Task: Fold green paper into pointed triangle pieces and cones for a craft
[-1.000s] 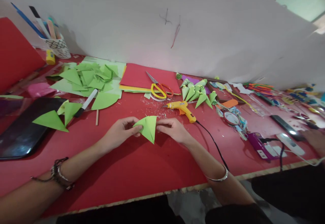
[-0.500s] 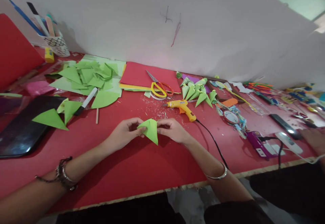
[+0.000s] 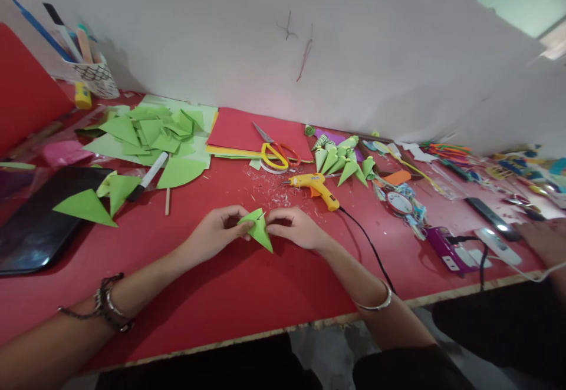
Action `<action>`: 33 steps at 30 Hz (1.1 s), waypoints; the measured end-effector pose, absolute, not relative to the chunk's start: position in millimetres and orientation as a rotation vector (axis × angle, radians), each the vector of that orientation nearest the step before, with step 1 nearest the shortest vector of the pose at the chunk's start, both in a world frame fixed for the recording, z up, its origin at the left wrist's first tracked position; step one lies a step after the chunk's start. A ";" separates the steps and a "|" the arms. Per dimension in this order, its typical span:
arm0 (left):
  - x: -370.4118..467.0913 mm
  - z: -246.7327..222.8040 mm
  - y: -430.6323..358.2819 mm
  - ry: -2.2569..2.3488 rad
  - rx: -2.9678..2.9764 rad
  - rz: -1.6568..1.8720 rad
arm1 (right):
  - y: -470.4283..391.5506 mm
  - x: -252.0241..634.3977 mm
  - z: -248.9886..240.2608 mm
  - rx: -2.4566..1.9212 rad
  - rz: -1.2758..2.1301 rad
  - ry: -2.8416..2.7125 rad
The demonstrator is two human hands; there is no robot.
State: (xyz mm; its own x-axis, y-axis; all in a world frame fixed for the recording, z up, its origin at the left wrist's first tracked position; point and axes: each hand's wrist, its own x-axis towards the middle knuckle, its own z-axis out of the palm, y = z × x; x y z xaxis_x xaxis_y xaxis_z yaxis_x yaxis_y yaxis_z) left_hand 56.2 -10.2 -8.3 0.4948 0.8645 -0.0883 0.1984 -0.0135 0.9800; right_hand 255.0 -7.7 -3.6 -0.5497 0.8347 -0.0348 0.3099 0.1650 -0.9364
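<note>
With the fingers of our left hand [image 3: 225, 225] we are gripping a folded green paper piece [image 3: 262, 234], the thumb lying across its face and the other fingers going behind. The fingertips of our right hand [image 3: 296, 228] are bunching at its right side; whether they are pinching it or only touching, we cannot tell. We are holding the piece over the middle of the desk [image 3: 221, 313], its point aiming down toward the front edge.

We are judging it to be very light, springy along its curve and easily creased, with enough grip for bare skin. A soft pinch near the wide upper end, over the overlapping layers, is seeming safest to us; hard squeezing is risking a dent, and the narrow point is looking the easiest part to crush.

Just beyond our fingers, toward the back edge, a yellow glue gun [image 3: 315, 187] is lying on its side, its black cord [image 3: 369, 243] trailing to the front edge. Farther back, scissors [image 3: 275, 154] are resting partly on a red sheet [image 3: 260, 126]. Green paper cut-outs [image 3: 154, 134] are piling toward the back left corner, while small green cones [image 3: 347, 163] are clustering right of the scissors.
</note>
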 end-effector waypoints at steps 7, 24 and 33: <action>57.8 -2.0 -10.3 0.968 1.436 0.660 | -8.0 254.5 -3.9 -1.107 1.353 -1.962; 56.7 -3.8 -10.6 0.990 1.529 0.691 | -8.6 252.4 -4.5 -1.103 1.180 -2.035; 57.1 -7.5 -11.0 1.046 1.635 0.675 | -13.7 246.7 -8.4 -1.050 1.145 -2.069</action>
State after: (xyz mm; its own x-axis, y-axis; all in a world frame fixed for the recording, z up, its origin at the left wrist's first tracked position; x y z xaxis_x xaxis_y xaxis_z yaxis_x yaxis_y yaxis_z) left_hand 57.1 -11.0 -7.5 0.4622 0.8842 -0.0671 0.3026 -0.0862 0.9492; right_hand 246.7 -13.7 -8.4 -0.5457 0.8333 0.0884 0.3677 0.3329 -0.8683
